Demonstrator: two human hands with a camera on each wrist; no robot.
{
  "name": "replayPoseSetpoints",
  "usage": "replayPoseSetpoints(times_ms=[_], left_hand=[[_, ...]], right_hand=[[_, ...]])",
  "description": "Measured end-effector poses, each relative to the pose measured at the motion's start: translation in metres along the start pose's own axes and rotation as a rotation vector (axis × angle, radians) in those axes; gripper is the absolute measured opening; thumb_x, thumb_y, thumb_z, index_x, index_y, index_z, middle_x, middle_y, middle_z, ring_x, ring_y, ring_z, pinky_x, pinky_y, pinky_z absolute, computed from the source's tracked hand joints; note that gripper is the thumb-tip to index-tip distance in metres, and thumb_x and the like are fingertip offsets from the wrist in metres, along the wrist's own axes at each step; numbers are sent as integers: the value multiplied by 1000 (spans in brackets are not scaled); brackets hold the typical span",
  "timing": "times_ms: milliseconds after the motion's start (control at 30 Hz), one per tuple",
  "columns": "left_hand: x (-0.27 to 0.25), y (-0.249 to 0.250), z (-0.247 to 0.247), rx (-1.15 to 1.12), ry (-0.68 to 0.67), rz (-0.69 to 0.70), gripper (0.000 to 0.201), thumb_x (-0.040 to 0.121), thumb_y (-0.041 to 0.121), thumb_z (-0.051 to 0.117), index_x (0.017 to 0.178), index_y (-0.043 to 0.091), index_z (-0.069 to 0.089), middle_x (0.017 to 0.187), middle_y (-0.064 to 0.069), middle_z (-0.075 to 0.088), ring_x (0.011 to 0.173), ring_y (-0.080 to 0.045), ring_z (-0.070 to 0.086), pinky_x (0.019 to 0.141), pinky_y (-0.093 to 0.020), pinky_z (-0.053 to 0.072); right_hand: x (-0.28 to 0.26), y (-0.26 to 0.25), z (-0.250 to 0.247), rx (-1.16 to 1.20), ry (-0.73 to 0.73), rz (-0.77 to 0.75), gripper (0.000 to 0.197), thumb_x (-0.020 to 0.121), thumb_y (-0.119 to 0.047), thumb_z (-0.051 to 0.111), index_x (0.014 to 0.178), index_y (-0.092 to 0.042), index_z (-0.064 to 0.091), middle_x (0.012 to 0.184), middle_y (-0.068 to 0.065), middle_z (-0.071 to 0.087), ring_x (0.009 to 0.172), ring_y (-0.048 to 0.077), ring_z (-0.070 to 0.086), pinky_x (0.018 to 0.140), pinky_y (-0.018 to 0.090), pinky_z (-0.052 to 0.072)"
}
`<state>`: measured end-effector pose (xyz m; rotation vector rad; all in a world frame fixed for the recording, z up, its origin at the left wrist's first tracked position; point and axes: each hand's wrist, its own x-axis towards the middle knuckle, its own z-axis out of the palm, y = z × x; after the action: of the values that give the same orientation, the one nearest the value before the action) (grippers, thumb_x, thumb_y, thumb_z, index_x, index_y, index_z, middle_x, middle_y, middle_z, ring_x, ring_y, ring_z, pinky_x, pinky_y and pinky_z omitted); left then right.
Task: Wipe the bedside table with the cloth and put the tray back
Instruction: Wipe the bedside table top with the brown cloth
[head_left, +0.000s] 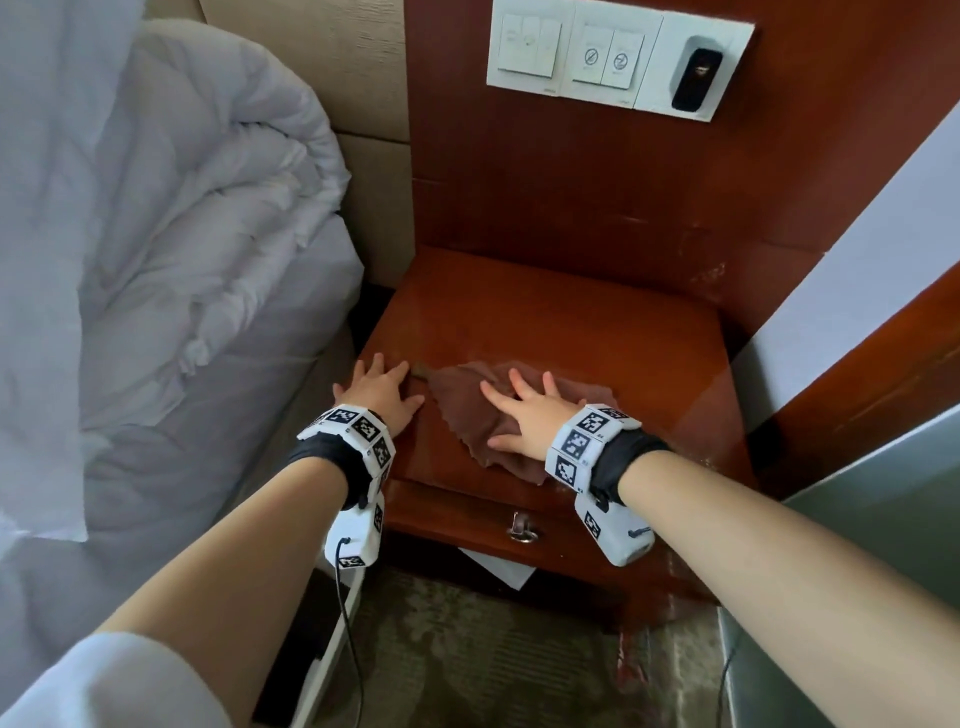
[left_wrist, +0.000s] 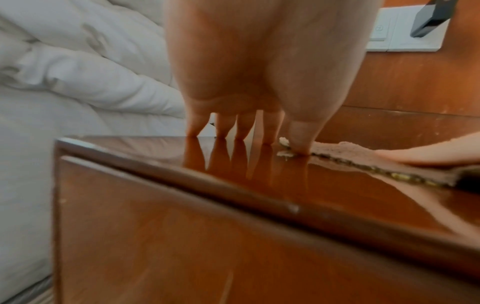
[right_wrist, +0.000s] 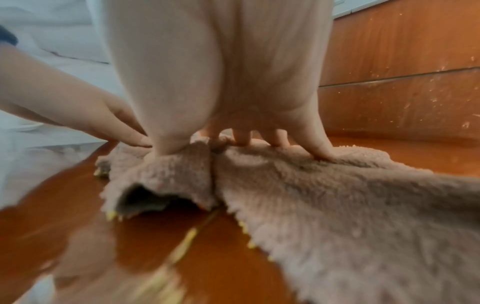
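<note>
A brown fluffy cloth (head_left: 467, 410) (right_wrist: 337, 195) lies rumpled on the front part of the glossy reddish wooden bedside table (head_left: 571, 322) (left_wrist: 233, 185). My right hand (head_left: 524, 410) (right_wrist: 233, 123) presses flat on the cloth with spread fingers. My left hand (head_left: 382, 387) (left_wrist: 246, 82) rests flat on the table's front left corner, fingers straight, its thumb (left_wrist: 301, 133) touching the cloth's left tip (left_wrist: 337, 150). No tray is in view.
A bed with a white duvet (head_left: 182, 234) stands close on the left. A wooden wall panel with white switches (head_left: 571, 52) and a black device (head_left: 696, 78) rises behind the table. A drawer handle (head_left: 522, 530) and a white paper (head_left: 498, 566) are below the tabletop.
</note>
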<state>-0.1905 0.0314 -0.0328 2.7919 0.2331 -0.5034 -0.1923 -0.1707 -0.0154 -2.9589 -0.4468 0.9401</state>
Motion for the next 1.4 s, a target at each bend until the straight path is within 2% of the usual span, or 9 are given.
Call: replayPoseSetpoints(times_ms=[133,333,533,700,833,967,1400], left_hand=[[17,9,-8,42,-46,29,73,94,49,45,153,24,10,160,-10,-3,148,-32,-1,119,-50,9],[44,27,-22,101,-103,67,81,90,53,50,153,24,8,160,-12,-5,147,-34,0,117,-53,13],[71,43,-32,123,-135,76,87,87,55,54,153,24,6,160,-11,-6,147,-34,-1,117,-55,12],[92,54,-36,120,-150,61,91,85,55,56,153,25,3,160,-10,-9,147,-33,-4,116,-57,10],[105,63,-40,103,-173,42,94,84,55,58,153,26,1,159,-10,-12,147,-33,-6,114,-61,10],[114,70,-45,97,-206,28,95,83,54,60,152,30,-1,159,-9,-15,147,-32,-9,112,-64,9],[119,68,-42,116,-204,53,96,84,56,57,152,29,-5,158,-12,-18,147,-33,-11,115,-61,5]], right_hand=[[24,10,-15,9,-3,55,77,90,-61,42,148,-47,-7,160,-5,-16,143,44,-16,109,70,12],[52,24,-36,20,4,104,78,91,-59,43,149,-45,-7,160,-3,-16,143,45,-16,109,71,13],[75,36,-60,11,-2,131,80,92,-58,42,150,-40,-9,160,1,-16,142,47,-14,113,60,9],[99,49,-74,22,4,141,81,91,-58,43,150,-40,-10,160,2,-15,142,48,-14,113,60,10],[118,59,-79,37,10,154,81,89,-61,43,148,-43,-10,160,0,-15,142,47,-15,110,68,14],[130,67,-83,45,14,158,82,88,-63,43,148,-45,-10,160,-1,-15,143,46,-15,109,68,16],[145,76,-91,62,25,175,83,87,-65,44,148,-45,-10,160,-2,-16,143,46,-13,110,67,16]])
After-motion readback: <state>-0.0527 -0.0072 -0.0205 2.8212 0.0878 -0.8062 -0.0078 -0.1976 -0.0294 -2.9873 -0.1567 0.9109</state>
